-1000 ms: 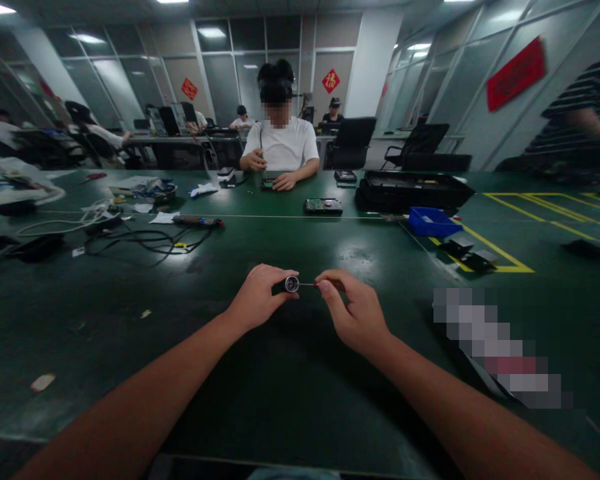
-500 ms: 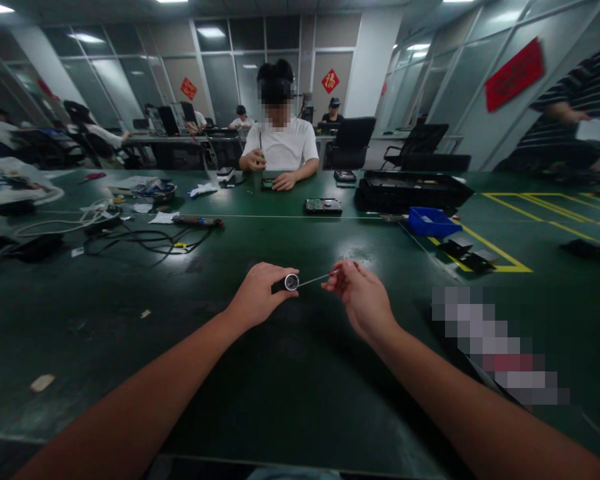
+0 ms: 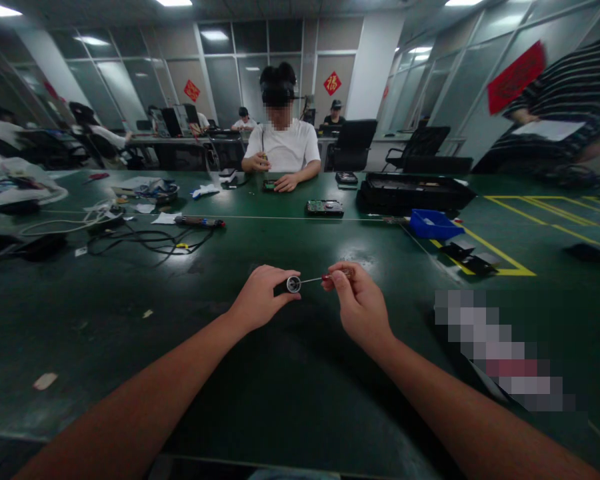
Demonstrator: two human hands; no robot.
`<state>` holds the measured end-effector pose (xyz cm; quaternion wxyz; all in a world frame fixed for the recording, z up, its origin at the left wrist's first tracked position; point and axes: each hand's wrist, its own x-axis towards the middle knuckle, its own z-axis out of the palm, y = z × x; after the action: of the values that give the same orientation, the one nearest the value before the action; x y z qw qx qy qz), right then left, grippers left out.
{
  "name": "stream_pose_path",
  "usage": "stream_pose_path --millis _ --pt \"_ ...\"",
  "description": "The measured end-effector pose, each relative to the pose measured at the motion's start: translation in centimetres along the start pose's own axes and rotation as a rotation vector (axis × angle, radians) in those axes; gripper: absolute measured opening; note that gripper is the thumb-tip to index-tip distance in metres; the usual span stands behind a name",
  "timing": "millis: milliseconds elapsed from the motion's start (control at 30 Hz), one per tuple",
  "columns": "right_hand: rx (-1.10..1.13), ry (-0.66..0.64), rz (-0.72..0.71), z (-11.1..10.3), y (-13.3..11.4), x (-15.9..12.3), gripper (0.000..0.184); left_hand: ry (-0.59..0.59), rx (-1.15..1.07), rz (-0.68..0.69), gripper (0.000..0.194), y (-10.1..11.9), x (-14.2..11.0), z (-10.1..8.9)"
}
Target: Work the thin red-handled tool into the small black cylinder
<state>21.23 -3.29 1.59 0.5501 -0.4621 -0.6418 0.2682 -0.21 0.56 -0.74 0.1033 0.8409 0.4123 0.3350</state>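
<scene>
Between the thumb and fingers of my left hand [image 3: 257, 300] is a short dark cylinder with a silver-rimmed round end [image 3: 293, 285], perhaps a flashlight; its inside is too small to make out. My right hand [image 3: 363, 303] is closed around the reddish, see-through handle of a thin screwdriver [image 3: 313, 279]. The shaft points left, and its tip reaches the silver-rimmed end. Whether the tip touches a part inside, I cannot tell. Both hands are held above the green table [image 3: 260, 400].
A pixelated item [image 3: 500, 350] lies right of my right forearm. Farther off are a blue bin [image 3: 435, 225], a black tray [image 3: 415, 193], a hard drive [image 3: 325, 208] and black cables [image 3: 150, 241]. Across the table sits a person in white [image 3: 284, 147].
The screwdriver's tip has moved up into the silver-rimmed end from its lower edge. My right hand has turned, showing more of the handle. The round end now faces me more.
</scene>
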Motion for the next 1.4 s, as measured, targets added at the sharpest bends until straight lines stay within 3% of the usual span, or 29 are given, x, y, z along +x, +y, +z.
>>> stream_pose_path --millis 100,233,433,600,733,900,1033,1200,1400 --pt "-0.173 -0.003 -0.049 -0.3 -0.4 0.0 0.02 0.0 -0.001 0.005 0.039 -0.1 0.0 0.1" --pt "-0.338 0.021 -0.093 -0.6 -0.7 0.0 0.033 0.002 -0.006 0.007 0.039 0.0 0.0 0.0" --pt "-0.308 -0.065 -0.168 -0.5 -0.7 -0.3 0.016 0.002 -0.009 0.0 0.038 -0.1 0.0 0.0" --pt "-0.258 -0.159 -0.234 -0.6 -1.0 -0.6 0.013 -0.002 -0.016 0.005 0.037 -0.1 0.0 0.0" --pt "-0.152 -0.113 -0.149 -0.3 -1.0 -0.7 0.014 -0.001 -0.009 -0.001 0.038 0.0 -0.1 -0.1" --pt "0.318 0.052 0.14 0.5 0.5 0.3 0.023 0.048 -0.015 -0.001 0.039 -0.1 0.1 -0.2" --pt "0.609 0.113 0.402 0.5 1.9 1.5 0.029 0.042 0.001 0.056 0.039 -0.2 0.3 -0.4" --pt "0.521 0.203 0.338 0.4 2.4 1.6 0.029 0.03 0.015 0.017 0.039 0.1 0.2 -0.4" --pt "0.268 0.16 0.179 0.3 1.5 0.9 0.025 0.01 0.017 0.01 0.039 0.1 0.2 -0.3"
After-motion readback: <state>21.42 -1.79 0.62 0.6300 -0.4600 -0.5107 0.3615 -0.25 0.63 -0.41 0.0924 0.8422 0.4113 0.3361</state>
